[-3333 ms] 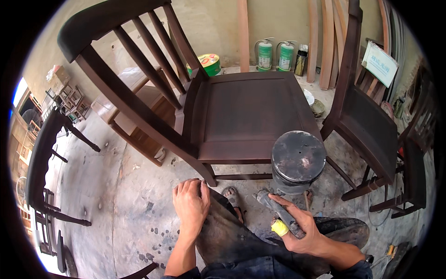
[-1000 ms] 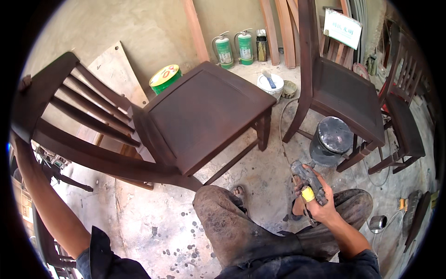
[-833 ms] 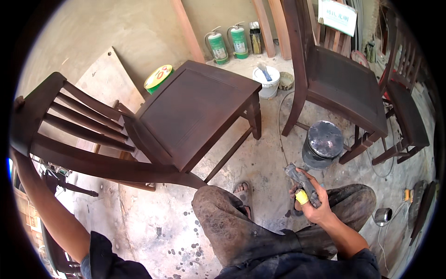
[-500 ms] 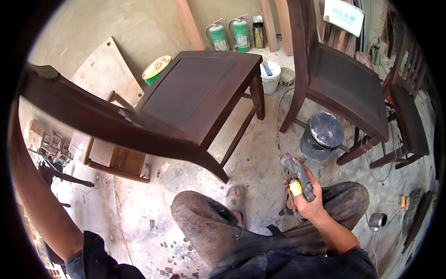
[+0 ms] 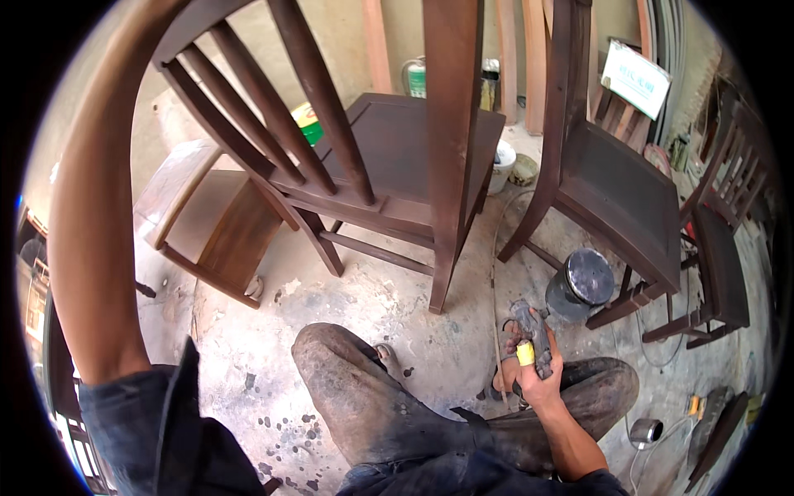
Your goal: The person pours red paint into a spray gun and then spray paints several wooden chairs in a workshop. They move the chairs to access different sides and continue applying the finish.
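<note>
My left forearm (image 5: 95, 207) rises along the left side to the top edge, beside the top of a dark brown wooden chair's back. The left hand itself is out of the picture. That chair (image 5: 331, 161) stands with its slatted back toward me and its seat beyond. Low on the right, over my bent leg (image 5: 595, 384), my right hand (image 5: 542, 387) is closed around a dusty grey hand tool (image 5: 539, 337) whose exact kind I cannot make out. Something yellow (image 5: 526, 355) is wrapped around the thumb.
Another dark chair (image 5: 620, 182) stands at right, a lidded dark bucket (image 5: 583, 281) by its legs, and a third chair (image 5: 719, 256) beyond. A wooden piece of furniture (image 5: 219, 223) lies at left. A white bucket (image 5: 502, 165) and a hose (image 5: 499, 223) are on the floor.
The near chair has swung round and more upright, so its slatted back now faces me. My left arm has moved up and inward. The right hand keeps its hold on the tool.
</note>
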Available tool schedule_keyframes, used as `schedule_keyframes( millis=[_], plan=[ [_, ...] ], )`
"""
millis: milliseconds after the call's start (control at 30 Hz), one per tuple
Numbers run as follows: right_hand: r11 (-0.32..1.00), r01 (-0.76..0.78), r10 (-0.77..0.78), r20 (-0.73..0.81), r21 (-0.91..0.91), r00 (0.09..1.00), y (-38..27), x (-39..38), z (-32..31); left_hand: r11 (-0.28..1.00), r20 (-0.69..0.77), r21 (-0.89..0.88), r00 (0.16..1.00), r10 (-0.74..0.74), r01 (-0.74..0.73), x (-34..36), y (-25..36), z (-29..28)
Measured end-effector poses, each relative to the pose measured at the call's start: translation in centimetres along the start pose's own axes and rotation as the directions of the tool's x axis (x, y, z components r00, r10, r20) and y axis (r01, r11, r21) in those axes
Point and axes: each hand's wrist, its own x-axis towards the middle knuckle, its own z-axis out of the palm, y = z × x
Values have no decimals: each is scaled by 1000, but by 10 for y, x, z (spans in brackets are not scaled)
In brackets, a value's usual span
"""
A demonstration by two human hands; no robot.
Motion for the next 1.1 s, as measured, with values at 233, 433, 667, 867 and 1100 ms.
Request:
schedule_keyframes(
  millis=[233,433,667,867,1100],
  plan=[
    [996,-34,34,7,80,999,5,-10,-2,952,28,-305,999,-30,37,-49,16,-21],
    [994,-7,6,9,110,1000,10,-7,-11,983,-261,-169,959,-110,67,-66,84,-43],
    [999,50,-50,21,-16,999,-6,2,-10,959,-303,226,948,-100,173,-2,76,13],
    [996,36,-29,80,-79,996,-19,11,0,944,-461,329,871,168,-8,64,75,80],
    [971,228,-232,64,68,971,-102,37,-5,949,-488,286,833,263,-132,22,69,66]
  ],
)
